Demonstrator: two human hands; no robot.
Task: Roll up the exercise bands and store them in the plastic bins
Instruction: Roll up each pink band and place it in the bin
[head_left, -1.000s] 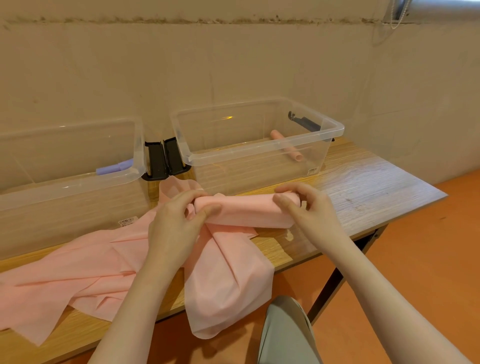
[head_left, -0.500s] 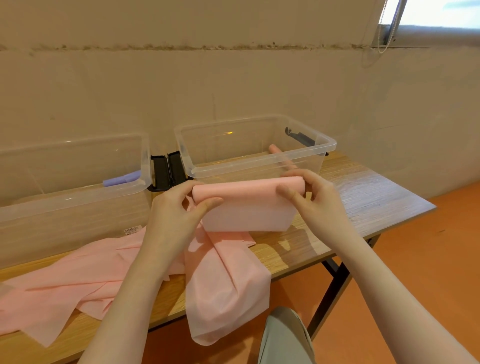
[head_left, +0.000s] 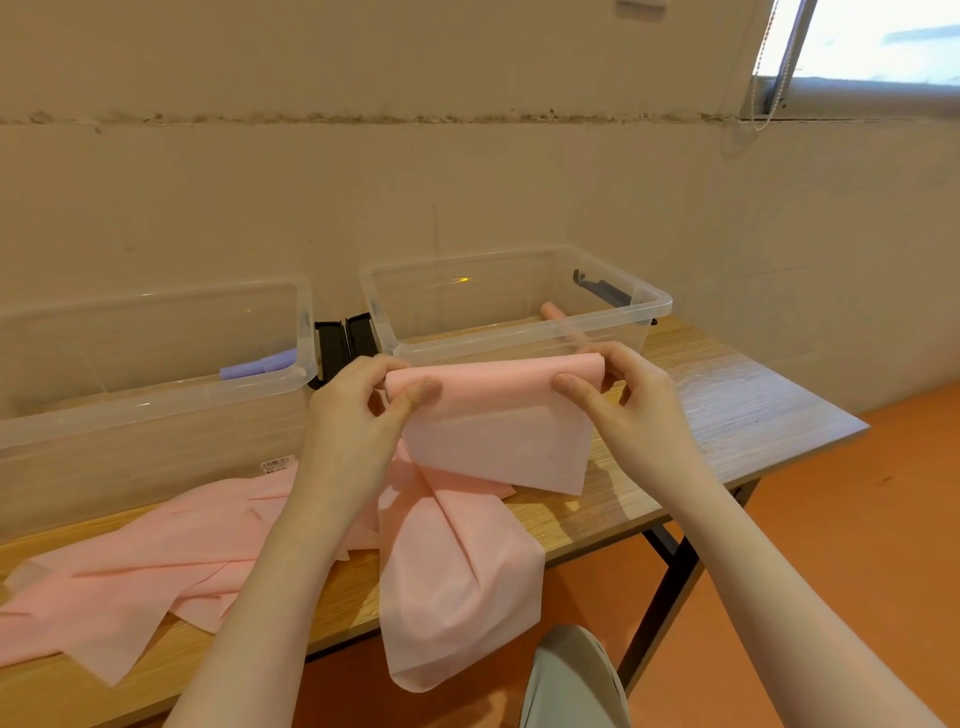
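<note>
A long pink exercise band (head_left: 493, 431) is partly rolled at its top edge and held up above the wooden table (head_left: 737, 410). My left hand (head_left: 358, 410) pinches the roll's left end and my right hand (head_left: 623, 400) pinches its right end. The loose rest of the band hangs down, drapes over the table's front edge and spreads to the left. Behind the roll stands a clear plastic bin (head_left: 644, 301) with a rolled pink band (head_left: 553, 313) inside. A second clear bin (head_left: 156, 400) at the left holds a rolled purple band (head_left: 257, 365).
Black lid clips (head_left: 343, 340) sit between the two bins. A plain wall runs close behind the bins, with a window (head_left: 883, 41) at the top right. The table's black leg (head_left: 660, 603) stands on an orange floor. My knee (head_left: 571, 680) shows below the table edge.
Both hands have lifted the rolled end of the pink band off the table, and a flat length of band now hangs below the roll. The view has tilted upward.
</note>
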